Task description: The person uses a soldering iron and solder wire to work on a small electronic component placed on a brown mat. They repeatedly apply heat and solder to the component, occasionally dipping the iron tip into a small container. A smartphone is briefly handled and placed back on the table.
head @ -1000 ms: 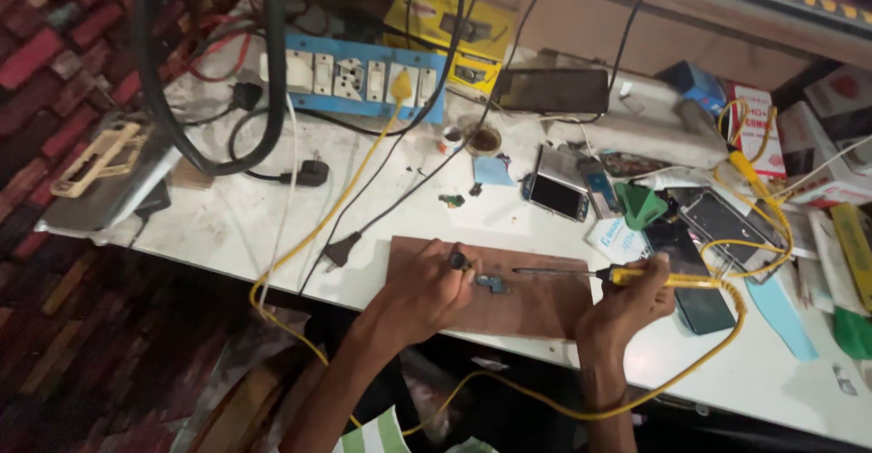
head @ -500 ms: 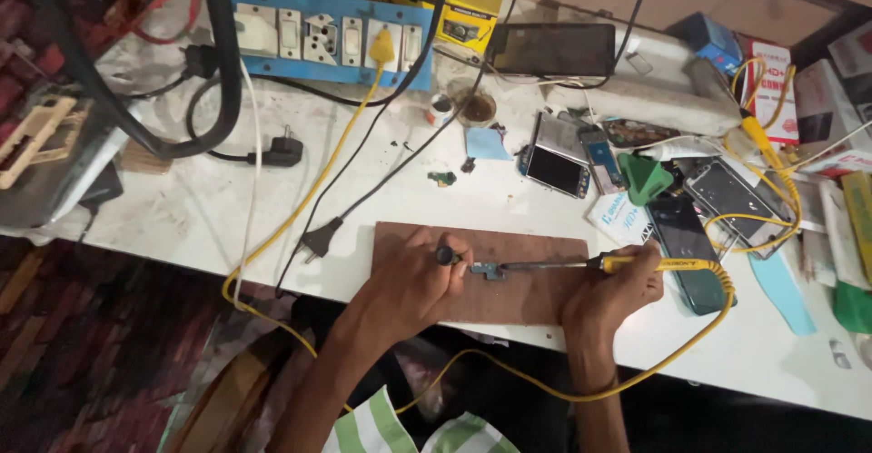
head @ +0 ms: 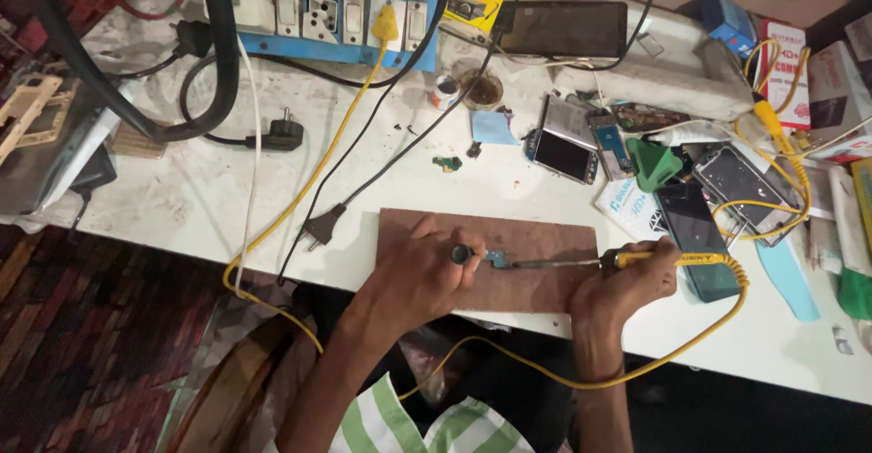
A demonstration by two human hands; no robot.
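1. I see my left hand (head: pixel 422 276) resting on the brown board (head: pixel 545 240) that lies at the near edge of the white bench (head: pixel 182 190). Its fingers are curled narrow around a small dark round-ended tool (head: pixel 461 254), pinched between thumb and forefinger.
2. Just beside that tool, a small blue-green circuit part (head: pixel 496 258) lies on the board, about at the board's middle.
3. My right hand (head: pixel 631 280) is closed around the yellow handle of a soldering iron (head: pixel 581 260). The metal shaft runs left across the board, and its tip reaches the small circuit part.
4. The iron's yellow cord (head: pixel 699 344) loops off the right of the handle, drops below the bench edge and swings back left under my arms.
5. Just right of my right hand lies a dark phone (head: pixel 695 235), screen up, with another phone (head: pixel 745 181) behind it under a tangle of yellow cable.
6. Farther back, near the middle of the bench, opened phone parts (head: pixel 568 144) lie together beside a green wedge-shaped piece (head: pixel 654 162).
7. At the far side sits a blue switchboard (head: pixel 331 13) with a yellow plug in it, and a loose black plug (head: pixel 318 228) lies left of the board.
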